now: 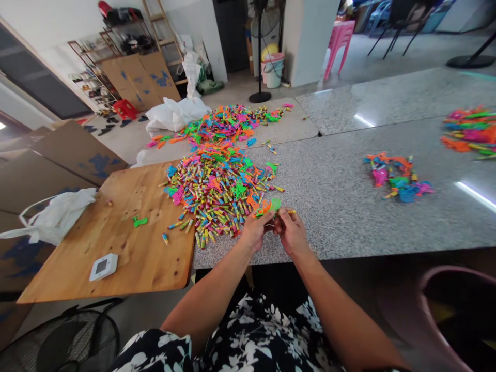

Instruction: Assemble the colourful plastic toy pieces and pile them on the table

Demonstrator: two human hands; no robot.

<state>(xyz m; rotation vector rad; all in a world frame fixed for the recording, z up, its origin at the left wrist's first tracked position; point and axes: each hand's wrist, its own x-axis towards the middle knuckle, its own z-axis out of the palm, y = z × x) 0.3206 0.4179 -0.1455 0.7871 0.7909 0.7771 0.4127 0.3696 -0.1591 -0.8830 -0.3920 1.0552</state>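
"Where are the hands, measured from the big pile (217,194)?"

"Both at its near right side. The left hand (253,231) is closed on an orange piece (261,210). The right hand (293,235) has its fingers pinched narrow, a small yellow end (293,211) poking out past them; the fingers cover the rest. A green piece (275,204) stands up between the two hands, and I can't tell which one carries it."

"And the edges there?"

"The speckled grey table (329,222) ends just on the wearer's side of the pile, and both forearms cross that edge. To the pile's left, the wooden board (127,194) begins, some tubes spilling onto it."

"Room to move?"

"Right of the pile runs a broad stretch of grey surface, up to a small cluster (401,178) well apart. Beyond the pile, another heap (228,121) lies so near that the way is tight."

"Left?"

"On the board, a loose green toy (140,221) and a single tube (165,238) lie near the pile; farther left, a white device (104,266) sits by the board's near edge."
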